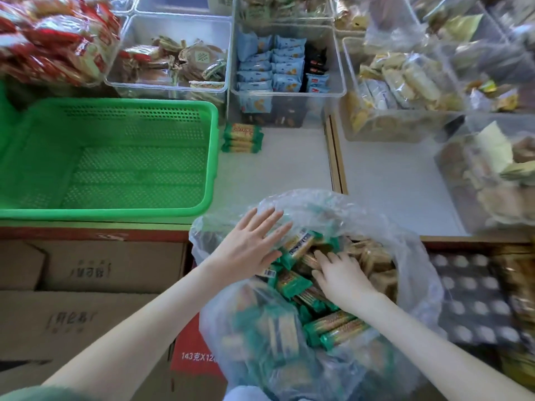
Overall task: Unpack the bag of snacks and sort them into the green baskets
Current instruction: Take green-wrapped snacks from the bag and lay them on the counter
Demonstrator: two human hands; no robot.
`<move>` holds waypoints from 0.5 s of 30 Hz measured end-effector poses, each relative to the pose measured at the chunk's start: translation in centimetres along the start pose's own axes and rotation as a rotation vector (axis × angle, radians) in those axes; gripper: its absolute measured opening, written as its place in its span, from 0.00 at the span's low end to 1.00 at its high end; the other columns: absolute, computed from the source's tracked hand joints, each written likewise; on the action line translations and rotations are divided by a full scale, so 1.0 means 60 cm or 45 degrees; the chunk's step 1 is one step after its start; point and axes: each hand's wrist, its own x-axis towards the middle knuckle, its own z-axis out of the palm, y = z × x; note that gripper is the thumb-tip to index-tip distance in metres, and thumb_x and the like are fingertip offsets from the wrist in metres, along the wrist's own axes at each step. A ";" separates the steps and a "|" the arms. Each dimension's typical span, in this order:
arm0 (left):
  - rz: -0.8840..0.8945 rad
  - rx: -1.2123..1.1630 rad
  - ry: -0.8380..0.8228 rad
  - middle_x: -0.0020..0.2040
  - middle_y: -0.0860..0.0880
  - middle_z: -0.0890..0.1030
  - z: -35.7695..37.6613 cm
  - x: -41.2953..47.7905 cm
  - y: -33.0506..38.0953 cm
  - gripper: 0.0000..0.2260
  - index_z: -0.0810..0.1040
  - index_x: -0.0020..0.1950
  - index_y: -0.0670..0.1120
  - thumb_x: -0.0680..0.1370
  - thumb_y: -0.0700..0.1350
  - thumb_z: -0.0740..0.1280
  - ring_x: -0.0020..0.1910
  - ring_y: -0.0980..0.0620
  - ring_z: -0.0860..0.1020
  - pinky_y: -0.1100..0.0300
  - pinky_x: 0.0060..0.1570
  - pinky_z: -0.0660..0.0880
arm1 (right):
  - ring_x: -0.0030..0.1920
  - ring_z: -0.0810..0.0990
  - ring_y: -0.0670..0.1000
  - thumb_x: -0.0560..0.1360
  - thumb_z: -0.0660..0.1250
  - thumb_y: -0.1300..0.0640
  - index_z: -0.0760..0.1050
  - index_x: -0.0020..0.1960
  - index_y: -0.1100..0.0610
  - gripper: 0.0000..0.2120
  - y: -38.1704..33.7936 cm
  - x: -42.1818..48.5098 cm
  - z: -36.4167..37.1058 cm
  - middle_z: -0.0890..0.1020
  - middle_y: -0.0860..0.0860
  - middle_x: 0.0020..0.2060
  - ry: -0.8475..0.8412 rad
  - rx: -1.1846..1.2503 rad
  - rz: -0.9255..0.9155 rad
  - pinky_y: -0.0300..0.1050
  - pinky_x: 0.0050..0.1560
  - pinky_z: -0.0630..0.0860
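A big clear plastic bag (376, 224) stands open in front of me, full of green-ended snack packets (292, 283). My left hand (250, 241) lies flat with straight fingers against the bag's left rim. Inside the bag, my right hand (340, 273) reaches down among the packets with bent fingers; whether it holds one is hidden. The green basket (208, 157) sits on the counter at the left with nothing in it. A small stack of the same green packets (242, 138) lies on the counter just right of the basket.
Clear bins of blue packets (286, 91), brown round snacks (170, 82) and pale wrapped snacks (399, 123) line the back. Red packs (55, 39) pile at the far left. Cardboard boxes (95, 285) stand below the counter. A white shelf surface (388, 175) lies behind the bag.
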 end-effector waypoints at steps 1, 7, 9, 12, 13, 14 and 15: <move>0.005 0.002 0.005 0.72 0.40 0.69 0.000 -0.001 0.000 0.26 0.68 0.74 0.45 0.79 0.56 0.54 0.72 0.39 0.67 0.39 0.70 0.59 | 0.68 0.65 0.59 0.82 0.50 0.46 0.54 0.77 0.53 0.26 0.000 0.002 -0.006 0.69 0.56 0.69 -0.048 0.069 0.005 0.52 0.66 0.63; -0.022 -0.088 0.115 0.74 0.42 0.66 -0.024 0.011 -0.028 0.25 0.65 0.75 0.45 0.82 0.57 0.51 0.74 0.42 0.63 0.43 0.73 0.56 | 0.67 0.60 0.55 0.75 0.64 0.56 0.58 0.74 0.45 0.30 0.009 -0.017 -0.098 0.64 0.51 0.62 -0.214 0.443 -0.229 0.52 0.68 0.62; -0.113 -0.195 0.138 0.75 0.43 0.65 -0.035 0.018 -0.048 0.26 0.64 0.76 0.46 0.83 0.58 0.48 0.75 0.45 0.60 0.46 0.74 0.53 | 0.64 0.61 0.51 0.75 0.64 0.59 0.57 0.74 0.44 0.32 0.014 -0.018 -0.134 0.64 0.48 0.59 -0.142 0.370 -0.451 0.49 0.66 0.63; -0.230 -0.270 0.203 0.75 0.42 0.65 -0.048 0.034 -0.085 0.27 0.65 0.76 0.44 0.83 0.58 0.48 0.75 0.44 0.61 0.46 0.74 0.54 | 0.62 0.59 0.45 0.75 0.67 0.58 0.59 0.74 0.43 0.32 0.021 0.001 -0.187 0.66 0.46 0.62 -0.031 0.344 -0.821 0.44 0.65 0.63; -0.281 -0.258 0.228 0.74 0.41 0.65 -0.049 0.040 -0.100 0.27 0.66 0.75 0.43 0.83 0.57 0.49 0.75 0.43 0.62 0.46 0.74 0.55 | 0.62 0.60 0.45 0.74 0.68 0.58 0.62 0.74 0.44 0.31 0.022 0.015 -0.205 0.67 0.47 0.64 0.070 0.334 -0.932 0.44 0.64 0.63; -0.346 -0.234 0.244 0.74 0.40 0.66 -0.048 0.048 -0.117 0.26 0.67 0.74 0.42 0.82 0.56 0.51 0.74 0.41 0.63 0.45 0.73 0.57 | 0.63 0.61 0.46 0.74 0.69 0.58 0.64 0.73 0.45 0.30 0.023 0.034 -0.220 0.69 0.48 0.65 0.205 0.321 -1.018 0.44 0.63 0.65; -0.428 -0.202 0.256 0.73 0.39 0.67 -0.047 0.057 -0.135 0.26 0.68 0.74 0.41 0.81 0.55 0.53 0.73 0.40 0.64 0.44 0.73 0.58 | 0.63 0.62 0.48 0.74 0.69 0.58 0.66 0.72 0.46 0.29 0.024 0.060 -0.233 0.70 0.49 0.65 0.342 0.314 -1.067 0.47 0.63 0.66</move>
